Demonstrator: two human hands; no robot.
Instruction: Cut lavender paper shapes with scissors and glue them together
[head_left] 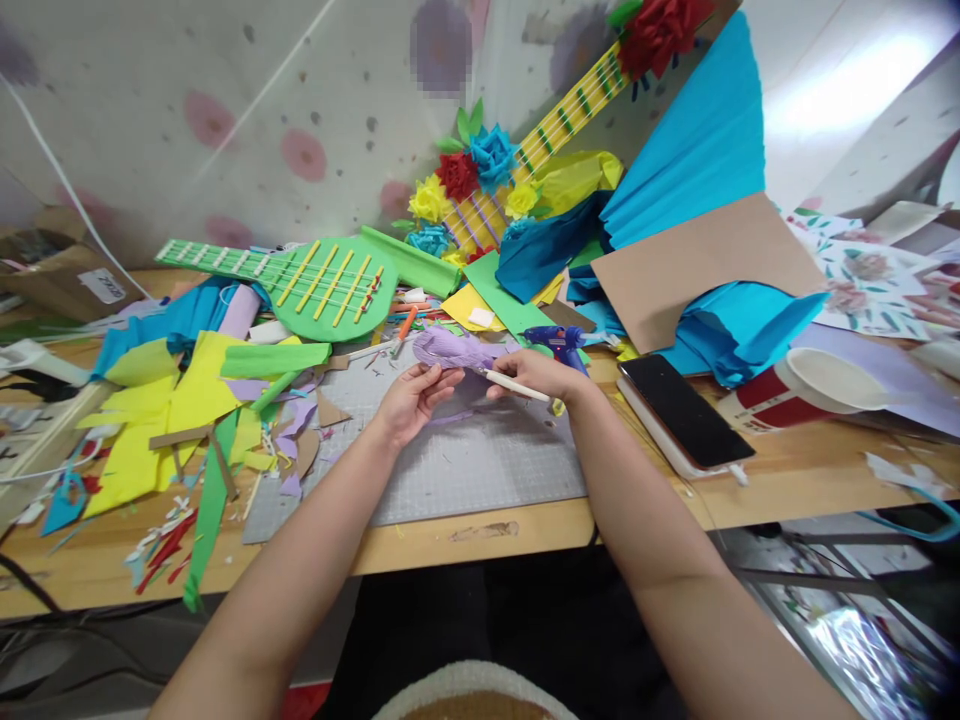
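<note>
Over the grey cutting mat (510, 460), a bundle of purple crepe paper (457, 348) is pinched at its near edge by my left hand (416, 400), thumb against fingers. A slim white-handled tool (519, 386) lies in my right hand (538, 372), whose fingers are closed round it close to the paper's right end; its exact kind is not clear. A thin purple strip hangs below the paper. Just behind my right hand lies a blue hot glue gun (555, 340).
Left are a green paper guitar (337, 290) and yellow paper scraps (142, 420). A flowered yellow guitar neck (570, 110) leans on the wall. Cardboard (712, 265), blue crepe paper (690, 140), a phone (682, 410) and a paper cup (802, 390) are on the right.
</note>
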